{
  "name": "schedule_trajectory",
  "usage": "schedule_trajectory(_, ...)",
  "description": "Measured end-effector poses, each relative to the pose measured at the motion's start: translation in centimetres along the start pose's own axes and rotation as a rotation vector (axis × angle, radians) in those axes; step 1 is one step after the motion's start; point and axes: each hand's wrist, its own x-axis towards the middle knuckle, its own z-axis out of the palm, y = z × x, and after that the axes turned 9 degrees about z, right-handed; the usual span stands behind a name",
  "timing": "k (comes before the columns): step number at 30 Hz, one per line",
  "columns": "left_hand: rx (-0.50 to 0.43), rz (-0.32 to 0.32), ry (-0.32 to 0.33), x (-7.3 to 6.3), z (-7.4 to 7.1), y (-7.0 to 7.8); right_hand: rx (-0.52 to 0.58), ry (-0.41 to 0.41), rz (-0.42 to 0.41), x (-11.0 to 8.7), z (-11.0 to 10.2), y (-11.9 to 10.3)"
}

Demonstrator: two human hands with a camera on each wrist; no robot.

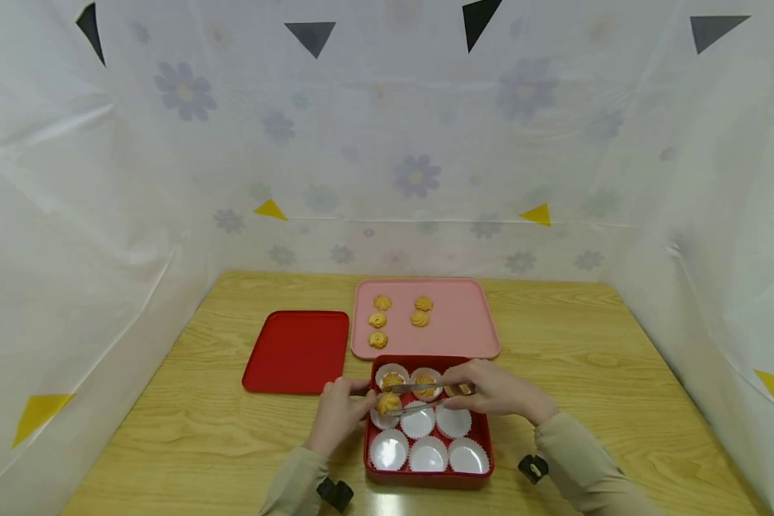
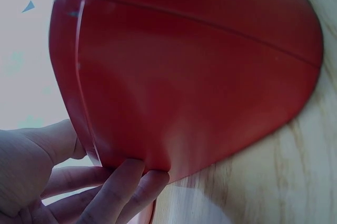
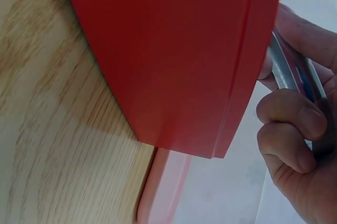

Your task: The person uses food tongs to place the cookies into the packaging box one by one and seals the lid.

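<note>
A red box (image 1: pixel 428 481) holds white paper cups (image 1: pixel 428 455) in rows. My right hand (image 1: pixel 499 390) grips metal tongs (image 1: pixel 416 410), and a swirled cookie (image 1: pixel 388 403) sits between their tips over the left cup of the middle row. Cookies fill the back-row cups, the one at right partly hidden by my right hand. At the box's left side, my left hand (image 1: pixel 343 412) holds the wall, fingers against its outside and thumb by the rim. The left wrist view shows those fingers (image 2: pixel 124 182) on the red wall. In the right wrist view, curled fingers surround the tongs' handle (image 3: pixel 284 63).
Behind the box lies a pink tray (image 1: pixel 464 319) with several cookies (image 1: pixel 378 339) on its left and middle parts. A flat red lid (image 1: pixel 297 351) rests left of it on the wooden table (image 1: pixel 574 337). White sheeting encloses the back and sides.
</note>
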Motion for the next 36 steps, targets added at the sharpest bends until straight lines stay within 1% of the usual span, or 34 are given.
schedule_trajectory(8,0.000,0.005,0.008,-0.2,0.1,0.1,0.006,-0.001,-0.010,0.0,0.1,-0.3)
schedule_trajectory(12,-0.010,-0.010,0.000,-0.2,0.1,0.2,0.011,-0.003,-0.011,0.0,0.1,-0.3)
schedule_trajectory(15,0.000,-0.022,-0.004,-0.2,0.2,0.1,0.011,-0.003,-0.010,0.0,0.1,-0.3)
schedule_trajectory(19,0.021,-0.002,0.005,-0.2,0.2,0.0,0.006,-0.008,0.000,0.0,0.1,-0.5)
schedule_trajectory(23,0.025,-0.008,0.005,-0.2,0.3,0.0,0.010,-0.008,0.009,0.0,0.0,-0.6)
schedule_trajectory(26,0.026,-0.022,0.002,-0.1,0.3,0.0,0.023,0.003,-0.007,-0.2,0.1,-0.4)
schedule_trajectory(29,0.030,-0.022,0.004,-0.1,0.3,0.0,0.028,0.014,-0.024,-0.4,0.0,-0.2)
schedule_trajectory(32,0.029,-0.021,0.005,-0.1,0.3,0.0,0.000,0.021,-0.027,-0.4,-0.3,-0.4)
schedule_trajectory(36,0.026,-0.017,0.007,-0.1,0.2,0.1,-0.089,0.017,-0.017,-0.1,-0.9,-1.6)
